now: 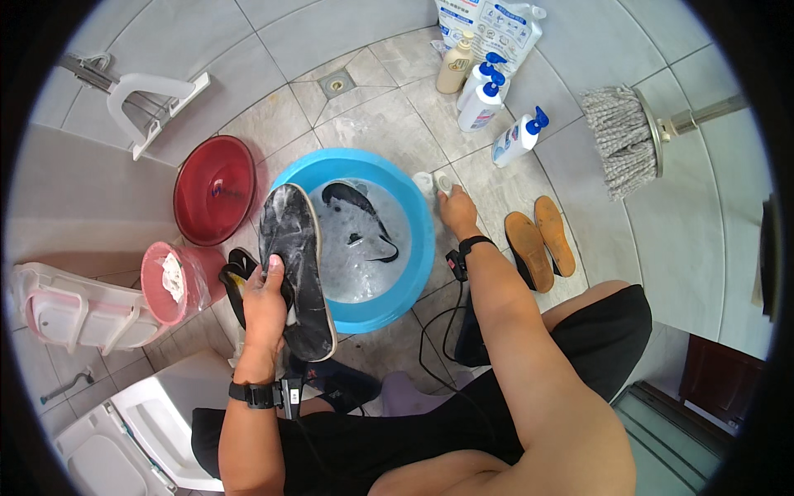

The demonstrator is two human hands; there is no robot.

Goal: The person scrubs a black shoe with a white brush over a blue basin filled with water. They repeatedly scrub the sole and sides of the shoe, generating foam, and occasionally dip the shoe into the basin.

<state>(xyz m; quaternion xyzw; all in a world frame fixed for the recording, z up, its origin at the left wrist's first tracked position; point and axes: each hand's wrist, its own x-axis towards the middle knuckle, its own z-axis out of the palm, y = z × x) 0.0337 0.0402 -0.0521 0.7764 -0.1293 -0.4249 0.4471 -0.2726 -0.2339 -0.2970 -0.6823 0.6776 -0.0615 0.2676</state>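
Note:
My left hand [265, 307] grips a black flat-soled shoe [298, 266] with a pale rim. White suds smear its broad face, which is turned up over the near left rim of a blue plastic basin [422, 260]. Cloudy, foamy water fills the basin, and another black piece of footwear [356, 201] lies partly under it. To the basin's right, my right hand [458, 211] has its fingers around a small pale object [443, 182], perhaps soap or a brush. A white rounded item [423, 181] lies beside it, against the rim.
Tan-soled shoes [529, 251] stand at the right wall. Pump bottles [481, 108] and a large printed bag [496, 28] are at the back. Left are a red basin [214, 189], pink bin [162, 282] and toilet [167, 428]. A mop head [620, 142] hangs right; a cable runs from my right wrist.

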